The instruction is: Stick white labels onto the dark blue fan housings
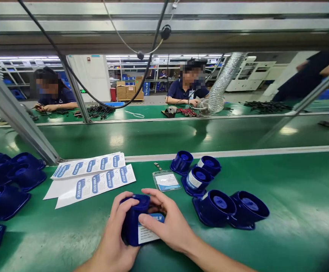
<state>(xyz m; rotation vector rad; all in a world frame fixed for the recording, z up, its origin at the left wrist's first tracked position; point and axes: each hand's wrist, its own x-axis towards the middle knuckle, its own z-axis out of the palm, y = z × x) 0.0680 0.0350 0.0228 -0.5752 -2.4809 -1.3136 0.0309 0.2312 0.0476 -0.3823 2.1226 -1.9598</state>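
Observation:
Between my hands is a dark blue plastic housing (132, 221), with a white and blue printed label (146, 234) on its side. My left hand (116, 230) wraps round its left side, fingers over the top. My right hand (171, 223) grips the other side, its thumb lying on the label and covering part of it. Sheets of the same printed labels (96, 185) lie beyond my left hand. Past my right hand stand several round blue housings (221, 204); some show white labels on their sides.
More blue housings (25, 172) crowd the left edge of the green bench (76, 234). A clear badge holder (166, 180) lies in the middle. A metal frame (22, 113) and hanging black cables (96, 100) cross the view. Co-workers (188, 85) sit at the bench opposite.

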